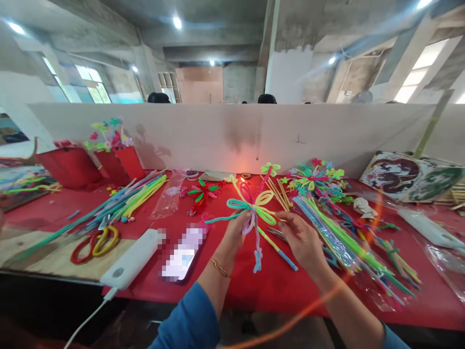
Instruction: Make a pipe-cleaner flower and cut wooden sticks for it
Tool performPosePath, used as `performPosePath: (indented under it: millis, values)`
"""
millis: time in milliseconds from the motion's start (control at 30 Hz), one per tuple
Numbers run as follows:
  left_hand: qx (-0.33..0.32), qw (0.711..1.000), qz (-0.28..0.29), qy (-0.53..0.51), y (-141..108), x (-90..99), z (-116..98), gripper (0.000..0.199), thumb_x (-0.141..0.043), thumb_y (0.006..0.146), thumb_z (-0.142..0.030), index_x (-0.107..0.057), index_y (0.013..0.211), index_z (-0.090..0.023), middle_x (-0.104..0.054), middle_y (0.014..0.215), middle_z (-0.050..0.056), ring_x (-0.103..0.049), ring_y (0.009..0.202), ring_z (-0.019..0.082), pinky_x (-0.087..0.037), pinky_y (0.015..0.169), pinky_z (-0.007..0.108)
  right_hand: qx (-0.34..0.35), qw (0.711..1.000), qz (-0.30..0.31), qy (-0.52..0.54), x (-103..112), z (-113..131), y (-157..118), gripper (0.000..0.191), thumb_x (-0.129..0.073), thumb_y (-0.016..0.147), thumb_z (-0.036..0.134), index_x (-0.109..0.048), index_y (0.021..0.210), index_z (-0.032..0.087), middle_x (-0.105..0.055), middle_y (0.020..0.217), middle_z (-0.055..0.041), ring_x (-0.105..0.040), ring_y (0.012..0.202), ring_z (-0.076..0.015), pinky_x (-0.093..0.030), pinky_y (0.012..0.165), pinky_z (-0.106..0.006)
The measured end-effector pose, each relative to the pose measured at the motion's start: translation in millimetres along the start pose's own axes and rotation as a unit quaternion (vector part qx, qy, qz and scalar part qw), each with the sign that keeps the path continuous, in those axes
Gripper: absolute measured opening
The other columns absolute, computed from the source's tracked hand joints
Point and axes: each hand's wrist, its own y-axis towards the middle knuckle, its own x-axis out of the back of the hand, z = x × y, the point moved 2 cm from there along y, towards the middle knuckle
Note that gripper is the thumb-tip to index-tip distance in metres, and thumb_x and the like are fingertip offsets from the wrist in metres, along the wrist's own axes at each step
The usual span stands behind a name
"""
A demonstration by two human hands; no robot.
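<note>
A flower of looped pipe cleaners (251,204), with pink, yellow, green, teal and lilac petals, is held up over the red table. My left hand (238,232) is closed on it below the teal and lilac loops. On its right side, my right hand (301,238) pinches the end of a yellow strand that reaches out from the flower. Twisted stems hang down and outward, one lilac and blue, one yellow and blue, one teal. Behind the flower, a small flame (242,180) shows near a round holder.
Red-and-yellow scissors (95,245), a white power strip (131,261) and a phone (185,254) lie left. Pipe-cleaner bundles (337,232) lie right, before finished flowers (314,179). Red boxes (127,162) stand back left. A white partition (189,135) runs behind the table (269,291).
</note>
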Motion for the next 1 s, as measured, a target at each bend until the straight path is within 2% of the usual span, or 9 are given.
performPosePath:
  millis: [133,233,333,467,600,700,800,900,1000]
  values:
    - [-0.127,0.966,-0.016,0.226,-39,-7.3,-16,0.01,-0.061,0.065,-0.025,-0.062,0.067,-0.015,-0.06,0.059,-0.001,-0.053,0.056,0.011,-0.041,0.058,0.024,-0.025,0.989,-0.002,0.144,-11,9,-23,0.023,-0.059,0.072,0.029,-0.063,0.093,0.022,-0.065,0.099,-0.0043,-0.059,0.092,-0.0191,-0.046,0.08,-0.032]
    - [-0.275,0.857,-0.019,0.436,-67,-14.6,-25,0.012,-0.054,0.071,-0.023,-0.064,0.075,-0.016,-0.064,0.072,0.004,-0.057,0.069,0.016,-0.043,0.066,0.029,-0.078,0.954,0.017,0.289,-18,20,-38,0.03,-0.065,0.068,0.031,-0.064,0.097,0.024,-0.066,0.102,-0.003,-0.058,0.097,-0.0193,-0.044,0.085,-0.032]
    - [-0.38,0.754,0.002,0.537,-94,-23.6,-29,0.026,-0.057,0.071,-0.019,-0.063,0.097,-0.02,-0.065,0.096,0.007,-0.056,0.091,0.02,-0.04,0.081,0.034,-0.146,0.889,0.034,0.433,-17,29,-52,0.029,-0.069,0.063,0.036,-0.067,0.089,0.021,-0.069,0.091,-0.0028,-0.061,0.089,-0.0192,-0.046,0.08,-0.031]
    - [-0.43,0.637,0.05,0.637,-125,-37.3,-23,0.032,-0.049,0.08,-0.019,-0.057,0.11,-0.024,-0.062,0.107,0.006,-0.052,0.102,0.019,-0.035,0.089,0.037,-0.256,0.817,0.001,0.516,-6,26,-69,0.022,-0.073,0.059,0.035,-0.068,0.071,0.018,-0.069,0.068,0.0001,-0.062,0.065,-0.0155,-0.05,0.065,-0.029]
    - [-0.434,0.594,0.112,0.668,-147,-40.4,-12,0.038,-0.049,0.078,-0.015,-0.053,0.115,-0.024,-0.059,0.114,0.006,-0.043,0.116,0.022,-0.024,0.1,0.045,-0.289,0.792,-0.049,0.536,5,10,-82,0.02,-0.076,0.054,0.028,-0.068,0.069,0.018,-0.069,0.066,0.001,-0.062,0.059,-0.0135,-0.05,0.06,-0.026]
    - [-0.461,0.62,0.12,0.624,-161,-26.6,-2,0.039,-0.048,0.077,-0.011,-0.054,0.113,-0.022,-0.057,0.116,0.007,-0.039,0.121,0.023,-0.021,0.103,0.048,-0.294,0.791,-0.08,0.531,11,-7,-87,0.021,-0.076,0.055,0.027,-0.068,0.072,0.017,-0.069,0.066,-0.0003,-0.063,0.062,-0.0143,-0.051,0.061,-0.026]
    - [-0.429,0.739,0.065,0.515,-171,-3.9,10,0.027,-0.05,0.075,-0.013,-0.061,0.099,-0.02,-0.063,0.104,0.008,-0.051,0.107,0.021,-0.037,0.094,0.04,-0.299,0.79,-0.102,0.526,11,-20,-91,0.018,-0.075,0.055,0.025,-0.068,0.069,0.018,-0.069,0.064,0.0005,-0.063,0.061,-0.013,-0.051,0.06,-0.025]
    - [-0.207,0.889,-0.026,0.409,-169,13.6,25,0.018,-0.055,0.075,-0.026,-0.065,0.086,-0.016,-0.067,0.088,0.008,-0.06,0.086,0.02,-0.047,0.078,0.033,-0.315,0.784,-0.102,0.526,2,-22,-97,0.016,-0.077,0.052,0.023,-0.066,0.064,0.018,-0.068,0.061,0.0017,-0.061,0.058,-0.011,-0.051,0.059,-0.022]
    - [-0.004,0.963,-0.031,0.269,-166,14.1,34,0.029,-0.061,0.069,-0.036,-0.066,0.089,-0.014,-0.068,0.086,0.008,-0.06,0.084,0.02,-0.046,0.077,0.031,-0.333,0.778,-0.077,0.526,-11,-14,-105,0.017,-0.077,0.052,0.024,-0.066,0.064,0.018,-0.069,0.062,0.0013,-0.062,0.059,-0.0121,-0.052,0.058,-0.023]
